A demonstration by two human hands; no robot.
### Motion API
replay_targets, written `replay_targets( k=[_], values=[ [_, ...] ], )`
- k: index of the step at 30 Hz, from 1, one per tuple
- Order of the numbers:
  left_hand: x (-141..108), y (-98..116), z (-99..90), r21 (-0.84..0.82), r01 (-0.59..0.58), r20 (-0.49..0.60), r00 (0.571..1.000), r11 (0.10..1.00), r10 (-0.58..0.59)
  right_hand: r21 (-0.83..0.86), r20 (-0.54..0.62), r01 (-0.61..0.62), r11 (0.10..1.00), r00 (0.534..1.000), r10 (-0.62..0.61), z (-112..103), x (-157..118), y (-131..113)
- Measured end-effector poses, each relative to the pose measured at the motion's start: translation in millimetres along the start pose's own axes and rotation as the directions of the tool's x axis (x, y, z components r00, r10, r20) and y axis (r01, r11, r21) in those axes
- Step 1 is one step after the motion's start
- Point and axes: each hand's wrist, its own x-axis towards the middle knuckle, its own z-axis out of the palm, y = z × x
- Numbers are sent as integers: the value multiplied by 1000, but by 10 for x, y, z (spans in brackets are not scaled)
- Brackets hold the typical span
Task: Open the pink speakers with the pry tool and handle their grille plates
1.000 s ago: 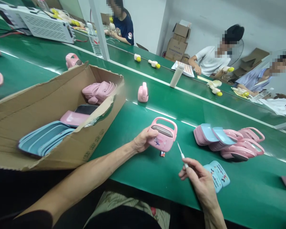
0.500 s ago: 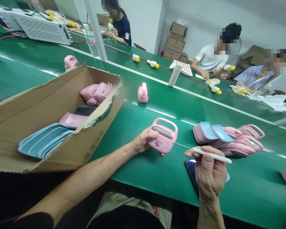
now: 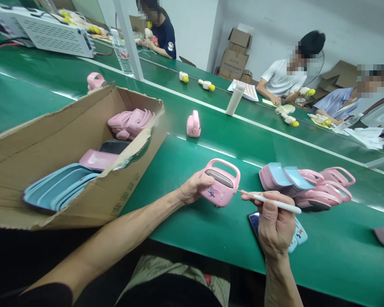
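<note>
Pink plastic casing (image 3: 219, 189) is held up over the green tabletop (image 3: 192, 243), clamped in the left grip (image 3: 195, 187), with its arched handle uppermost and its printed face toward the person. Held this way, its right edge appears to be left free to work on. The right grip (image 3: 275, 226) is closed pen-fashion around a white-handled pick (image 3: 277, 205), whose thin metal tip sits at that edge; a pen hold suits fine control. Under the right hand lie a dark glossy panel (image 3: 254, 224) and blue printed panels (image 3: 299, 234). Stacked pink and blue shells (image 3: 291, 183) lie just beyond, and more fill a cardboard box (image 3: 131, 187) on the left, seemingly placed so that parts stay within easy reach.
</note>
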Motion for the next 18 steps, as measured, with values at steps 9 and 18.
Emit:
replay_targets(
  k=[9,18],
  values=[
    [-1,-1,-9,17,-11,-6,1000,1000,11,-7,53,37,999,998,-37,-21,30,0],
    [-4,17,6,-3,9,11,1000,1000,-9,-6,143,63,998,988,-62,-46,80,-65]
  ],
)
